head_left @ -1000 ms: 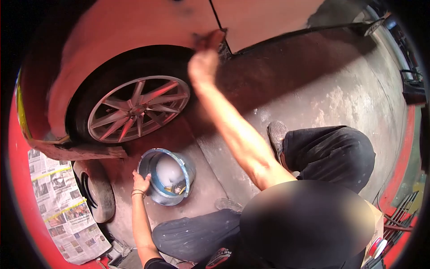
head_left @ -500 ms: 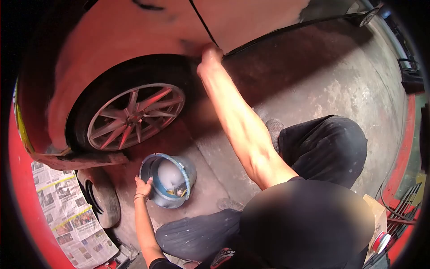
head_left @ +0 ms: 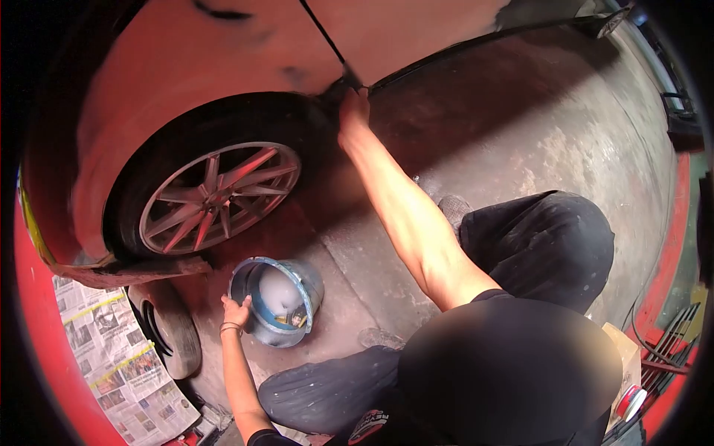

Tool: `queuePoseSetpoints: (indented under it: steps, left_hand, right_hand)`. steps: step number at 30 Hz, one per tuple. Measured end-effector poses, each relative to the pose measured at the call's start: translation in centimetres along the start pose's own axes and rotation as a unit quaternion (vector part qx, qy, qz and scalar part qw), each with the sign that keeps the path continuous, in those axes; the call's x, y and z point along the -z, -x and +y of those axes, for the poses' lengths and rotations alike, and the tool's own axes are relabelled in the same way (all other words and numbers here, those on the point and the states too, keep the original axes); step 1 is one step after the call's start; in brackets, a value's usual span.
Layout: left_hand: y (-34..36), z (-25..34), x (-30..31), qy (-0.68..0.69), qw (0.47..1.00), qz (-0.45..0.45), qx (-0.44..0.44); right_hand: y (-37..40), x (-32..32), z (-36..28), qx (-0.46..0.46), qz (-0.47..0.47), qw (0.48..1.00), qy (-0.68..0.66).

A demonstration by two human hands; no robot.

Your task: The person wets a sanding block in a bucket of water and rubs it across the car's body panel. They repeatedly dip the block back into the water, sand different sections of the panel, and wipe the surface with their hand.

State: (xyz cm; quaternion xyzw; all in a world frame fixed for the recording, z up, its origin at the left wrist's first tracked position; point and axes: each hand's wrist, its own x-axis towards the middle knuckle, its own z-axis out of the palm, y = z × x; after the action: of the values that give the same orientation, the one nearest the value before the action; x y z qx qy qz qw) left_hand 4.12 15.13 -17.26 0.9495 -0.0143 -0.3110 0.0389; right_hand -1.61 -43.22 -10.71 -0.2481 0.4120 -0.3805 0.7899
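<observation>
My left hand grips the near-left rim of a blue bucket, which tilts on the floor. Cloudy whitish liquid and some small yellowish items show inside it. Stretched far forward, my right hand is closed at the lower edge of the car's body panel, just behind the wheel arch and below a vertical panel gap. Its fingers are mostly hidden, and I cannot make out what is in them. Left of that hand is the car's wheel with a spoked silver rim.
A loose tyre stands beside taped newspaper sheets at the left. My bent knees flank the bucket side and the right. A cardboard box, a red-lidded can and several thin rods lie at the lower right.
My right hand has moved slightly down along the panel toward its bottom edge. The view has shifted a little; my left hand stays on the bucket rim.
</observation>
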Motion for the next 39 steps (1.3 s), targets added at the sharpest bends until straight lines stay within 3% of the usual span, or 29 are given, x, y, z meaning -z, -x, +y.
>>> queuePoseSetpoints:
  steps: [3,6,8,12,15,16,18,20,23,25,29,31,33,34,39]
  left_hand:
    - [0.6,-0.3,0.0,-0.005,1.0,-0.002,0.011]
    - [0.7,0.7,0.2,-0.02,0.999,0.002,0.024]
    - [0.4,0.3,-0.2,-0.009,1.0,0.0,0.009]
    - [-1.0,-1.1,-0.8,-0.006,1.0,0.028,-0.01]
    - [-1.7,-1.5,-1.2,0.005,1.0,0.02,-0.015]
    - [-2.1,-2.3,-1.4,-0.001,0.999,0.025,-0.027]
    - [-1.2,-1.9,-1.0,0.009,0.999,0.022,-0.027]
    - [-0.9,-1.5,-0.6,0.004,1.0,0.012,-0.029]
    - [-0.7,-1.3,-0.1,-0.008,1.0,-0.015,-0.02]
    - [-1.1,-1.7,-0.4,-0.011,1.0,-0.011,-0.024]
    - [-1.6,-2.1,-0.7,-0.007,1.0,-0.007,-0.02]
    - [-1.2,-1.5,-0.5,0.007,1.0,0.002,-0.015]
    - [-0.2,-0.5,0.0,0.025,1.0,0.002,-0.004]
    - [-0.2,-0.8,0.0,0.021,1.0,0.006,-0.007]
    - [-1.0,-1.7,-0.8,0.036,0.999,0.019,-0.013]
  right_hand:
    - [1.3,-1.1,0.2,-0.036,-0.014,0.997,-0.064]
    - [1.3,-3.9,1.5,0.108,-0.017,0.987,0.114]
    - [0.4,-4.6,3.0,0.14,0.022,0.985,0.102]
    - [-2.2,-3.7,-1.5,-0.077,-0.071,0.992,-0.071]
    - [1.4,-7.8,-0.8,0.158,-0.018,0.987,-0.029]
    - [5.3,-8.6,-3.0,0.182,-0.039,0.983,0.006]
    - [7.3,-10.2,-2.6,0.178,0.009,0.983,-0.04]
    - [7.7,-9.7,-2.4,0.185,0.005,0.982,0.036]
    - [4.7,-9.3,-1.6,0.193,0.032,0.98,-0.024]
    - [2.4,-8.9,-0.6,0.18,0.098,0.978,-0.042]
    - [2.6,-7.7,-1.9,0.022,0.081,0.987,-0.135]
    - [-0.8,-6.6,-0.3,-0.003,0.112,0.991,-0.068]
    - [-3.5,-4.6,1.5,-0.048,0.155,0.98,-0.117]
    - [1.8,-3.8,-3.3,-0.091,0.062,0.968,-0.227]
    - [0.7,-5.6,-2.7,-0.013,0.035,0.968,-0.249]
